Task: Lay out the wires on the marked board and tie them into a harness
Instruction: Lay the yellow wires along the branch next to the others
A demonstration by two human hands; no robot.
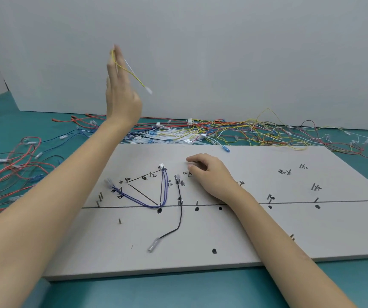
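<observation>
The left arm reaches up and forward from the lower left corner, forearm raised well above the counter (178,292). The left hand (120,94) is seen from the back, held nearly upright with the fingers extended upward and close together. A thin yellow wire (132,74) is caught at the fingertips near the top of that hand; it hangs free down to the right and ends in a small white connector (149,90). How the grip closes on the wire is hidden behind the fingers and blurred, so I cannot tell whether it is pinched or merely draped.

The right arm comes in from the lower right and lies low across the marked board (267,230). The right hand (212,174) rests palm down on the board, fingers loosely curled with the tips touching the surface beside the handwritten labels; its grip holds nothing.

On the board, blue wires (147,203) run in a V from two white connectors down to the long drawn line, passing by small upright pegs. Just right of them a black wire (180,210) runs from a connector near the labels across the line and bends left to a clear-sleeved end (153,245).

A tangled heap of loose wires (234,130), red, yellow, blue and white, lies on the green counter behind the board, with more red wires (7,165) to the left.
</observation>
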